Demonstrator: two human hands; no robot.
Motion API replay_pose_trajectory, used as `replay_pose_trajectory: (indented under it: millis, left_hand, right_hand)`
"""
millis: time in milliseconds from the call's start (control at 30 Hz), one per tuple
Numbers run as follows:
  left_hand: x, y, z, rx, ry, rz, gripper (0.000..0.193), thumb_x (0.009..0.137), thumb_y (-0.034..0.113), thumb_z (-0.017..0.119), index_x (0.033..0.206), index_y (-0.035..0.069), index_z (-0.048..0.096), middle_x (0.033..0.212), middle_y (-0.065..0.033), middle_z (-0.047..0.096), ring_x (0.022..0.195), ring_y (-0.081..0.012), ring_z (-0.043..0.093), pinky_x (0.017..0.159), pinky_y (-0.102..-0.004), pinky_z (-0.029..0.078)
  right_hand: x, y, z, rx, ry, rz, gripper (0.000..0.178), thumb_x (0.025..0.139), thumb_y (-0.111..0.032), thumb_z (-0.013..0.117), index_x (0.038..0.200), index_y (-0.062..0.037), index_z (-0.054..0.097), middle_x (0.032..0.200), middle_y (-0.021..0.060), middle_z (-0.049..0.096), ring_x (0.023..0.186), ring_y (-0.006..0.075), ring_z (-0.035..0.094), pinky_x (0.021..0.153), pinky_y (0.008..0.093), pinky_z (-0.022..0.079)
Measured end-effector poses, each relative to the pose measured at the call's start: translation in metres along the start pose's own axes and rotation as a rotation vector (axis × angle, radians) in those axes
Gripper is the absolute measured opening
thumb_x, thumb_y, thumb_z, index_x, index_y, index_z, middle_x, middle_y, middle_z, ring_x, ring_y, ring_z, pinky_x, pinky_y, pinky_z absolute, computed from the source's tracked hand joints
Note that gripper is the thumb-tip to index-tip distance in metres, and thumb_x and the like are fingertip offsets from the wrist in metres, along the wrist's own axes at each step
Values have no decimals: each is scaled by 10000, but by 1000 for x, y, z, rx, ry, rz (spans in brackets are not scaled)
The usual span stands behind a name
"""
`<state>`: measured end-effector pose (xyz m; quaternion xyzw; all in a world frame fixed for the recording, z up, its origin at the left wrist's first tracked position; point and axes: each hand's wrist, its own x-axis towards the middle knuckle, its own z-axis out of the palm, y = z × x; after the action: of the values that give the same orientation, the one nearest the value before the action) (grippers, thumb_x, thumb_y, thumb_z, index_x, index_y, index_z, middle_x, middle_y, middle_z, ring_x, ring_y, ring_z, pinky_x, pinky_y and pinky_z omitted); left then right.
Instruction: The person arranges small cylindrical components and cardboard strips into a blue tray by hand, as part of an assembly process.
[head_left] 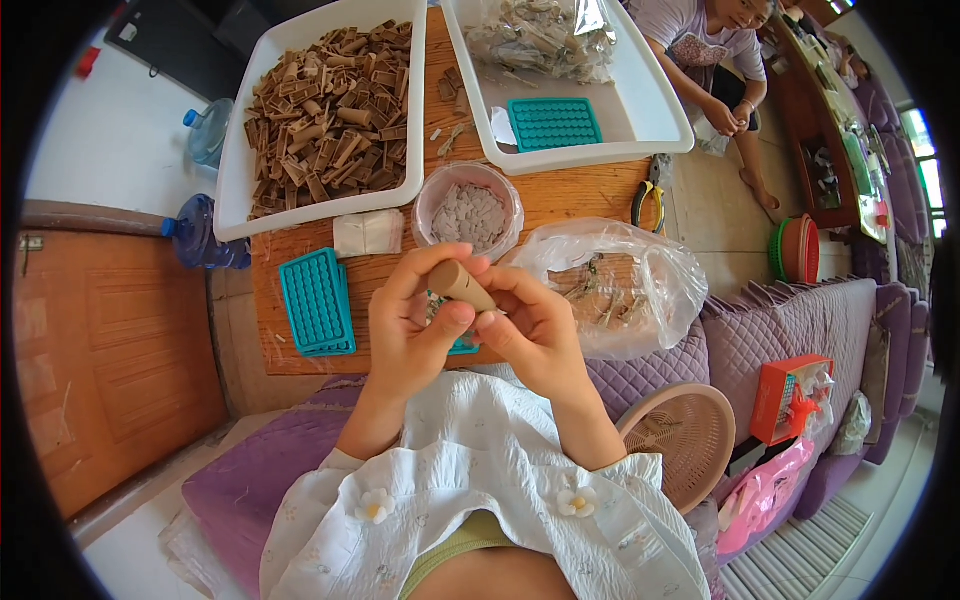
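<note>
Above the near edge of the wooden table I hold a small brown cylinder (462, 287), tilted, with a dark slit in its side. My left hand (412, 318) has its fingers closed around its upper left end. From the other side my right hand (537, 335) pinches its lower right end between thumb and fingers. Partly hidden beneath my hands is a teal ridged tray (464, 346). Just beyond my fingers stands a plastic-lined bowl (428, 214) of small grey pieces. To the right lies an open clear plastic bag (668, 300) with thin, dark, twig-like bits.
A white tub (232, 190) heaped with brown pieces stands far left. Another white tub (645, 142) holds a filled bag and a teal tray. Stacked teal trays (315, 302), small clear bags (367, 233) and yellow-black pliers (648, 203) lie on the table (572, 196). A person (705, 70) sits far right.
</note>
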<state>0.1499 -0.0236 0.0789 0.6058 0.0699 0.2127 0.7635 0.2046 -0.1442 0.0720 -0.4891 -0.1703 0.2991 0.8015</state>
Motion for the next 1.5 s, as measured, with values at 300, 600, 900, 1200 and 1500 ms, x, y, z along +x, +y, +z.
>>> replay_pose_trajectory:
  millis: [300, 600, 900, 1200, 1500]
  left_hand:
    - [0, -13, 17, 173, 41, 145, 193, 847, 25, 497, 1034, 1, 459, 852, -56, 534, 800, -119, 511, 750, -243, 423]
    - [17, -26, 3, 306, 76, 33, 177, 854, 60, 522, 1021, 12, 488, 843, -56, 566, 756, -113, 535, 690, -238, 445]
    - [25, -32, -12, 14, -40, -143, 318, 871, 193, 563, 1131, 22, 498, 948, -61, 597, 857, -100, 560, 714, -222, 472]
    - [23, -47, -21, -384, 38, -194, 370, 905, 270, 492, 1181, 25, 461, 1058, -58, 569, 907, -121, 563, 759, -241, 471]
    - [-10, -28, -90, -544, 238, -96, 377, 910, 240, 469, 1237, 60, 412, 1193, -116, 527, 938, -219, 605, 819, -341, 511]
  right_hand:
    - [2, 23, 14, -443, 150, -128, 178, 810, -16, 560, 981, 33, 538, 690, 71, 579, 652, 71, 527, 584, 234, 447]
    - [22, 43, 13, -246, 174, -51, 260, 890, -82, 503, 1126, 28, 508, 939, 32, 579, 842, 71, 529, 703, 212, 451]
    - [29, 35, -11, -97, -35, 21, 244, 931, -141, 429, 1051, 46, 530, 878, 42, 590, 803, 92, 560, 728, 234, 482]
    - [37, 34, -1, 31, 65, 64, 265, 948, -192, 394, 1015, 14, 547, 918, 48, 597, 822, 117, 585, 722, 253, 495]
    - [28, 41, -7, -232, 244, -15, 199, 874, -139, 543, 987, 22, 572, 857, 52, 624, 763, 101, 580, 661, 248, 475]
